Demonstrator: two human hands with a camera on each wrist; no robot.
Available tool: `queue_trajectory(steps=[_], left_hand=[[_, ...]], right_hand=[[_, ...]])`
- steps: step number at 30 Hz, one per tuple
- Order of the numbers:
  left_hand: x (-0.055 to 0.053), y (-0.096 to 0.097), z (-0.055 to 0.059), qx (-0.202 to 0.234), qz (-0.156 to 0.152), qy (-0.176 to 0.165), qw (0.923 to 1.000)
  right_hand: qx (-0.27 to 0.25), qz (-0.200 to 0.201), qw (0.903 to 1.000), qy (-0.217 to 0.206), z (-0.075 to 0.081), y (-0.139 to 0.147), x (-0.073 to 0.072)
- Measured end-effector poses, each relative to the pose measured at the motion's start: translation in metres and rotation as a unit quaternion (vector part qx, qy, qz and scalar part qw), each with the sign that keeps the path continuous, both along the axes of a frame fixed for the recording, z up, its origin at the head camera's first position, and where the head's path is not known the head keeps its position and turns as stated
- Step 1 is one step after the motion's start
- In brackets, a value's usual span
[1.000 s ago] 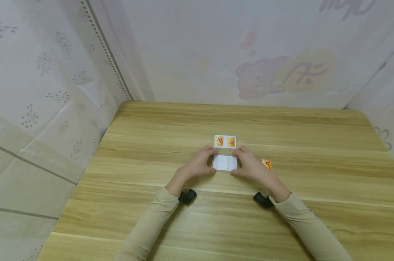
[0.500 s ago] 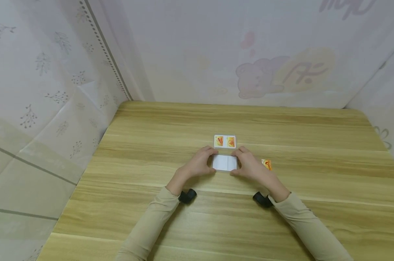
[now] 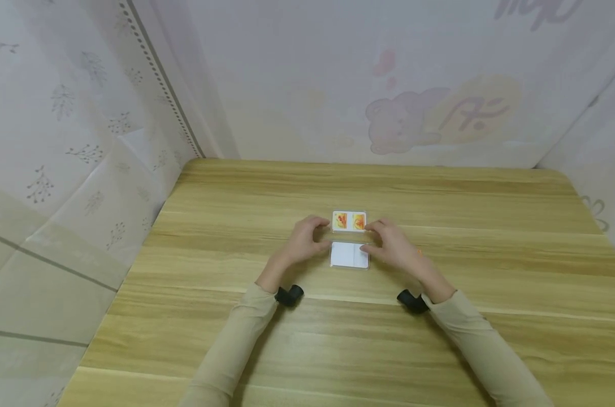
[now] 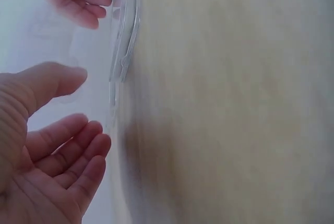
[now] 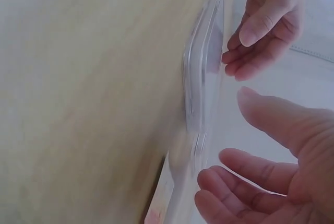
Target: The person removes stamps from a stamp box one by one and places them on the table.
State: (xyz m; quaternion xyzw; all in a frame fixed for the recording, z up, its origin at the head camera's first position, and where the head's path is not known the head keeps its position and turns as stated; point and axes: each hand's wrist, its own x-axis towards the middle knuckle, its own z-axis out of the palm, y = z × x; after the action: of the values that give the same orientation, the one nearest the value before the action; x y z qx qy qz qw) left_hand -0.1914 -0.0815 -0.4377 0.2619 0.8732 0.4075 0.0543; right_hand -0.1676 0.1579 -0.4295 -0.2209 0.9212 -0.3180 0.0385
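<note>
A clear flat case with a white inside [image 3: 345, 254] lies on the wooden table between my two hands. Just beyond it lies a second clear case [image 3: 349, 229] holding two orange-and-yellow printed cards. My left hand [image 3: 303, 240] hovers at the left of the near case, thumb and fingers apart, gripping nothing. On the other side my right hand [image 3: 395, 246] is likewise relaxed, its thumb over the near case's right corner in the head view. In the right wrist view that thumb [image 5: 271, 114] stands clear of the case edge [image 5: 195, 78].
A loose orange card [image 5: 158, 198] lies on the table to the right, almost wholly hidden by my right wrist in the head view. The wooden table [image 3: 226, 203] meets a pale printed curtain [image 3: 287, 85] at its back edge.
Both hands have let go of the near case and lifted slightly away from it. The right hand and wrist now cover most of the loose orange card.
</note>
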Motion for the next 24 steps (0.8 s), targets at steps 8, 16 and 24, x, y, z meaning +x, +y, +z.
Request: queue_trajectory(steps=[8,16,24], left_hand=[[-0.014,0.004,0.002,-0.012,0.031,0.000,0.9994],[-0.029,0.013,0.005,-0.057,0.039,-0.011,0.9976],[-0.039,0.019,0.006,-0.097,0.032,-0.040,0.9939]], right_hand=[[-0.023,-0.007,0.9997,0.006,0.003,0.003,-0.013],[-0.017,-0.012,0.9997,0.011,0.004,0.001,-0.026],[-0.011,-0.014,0.9997,-0.016,0.004,-0.001,-0.036]])
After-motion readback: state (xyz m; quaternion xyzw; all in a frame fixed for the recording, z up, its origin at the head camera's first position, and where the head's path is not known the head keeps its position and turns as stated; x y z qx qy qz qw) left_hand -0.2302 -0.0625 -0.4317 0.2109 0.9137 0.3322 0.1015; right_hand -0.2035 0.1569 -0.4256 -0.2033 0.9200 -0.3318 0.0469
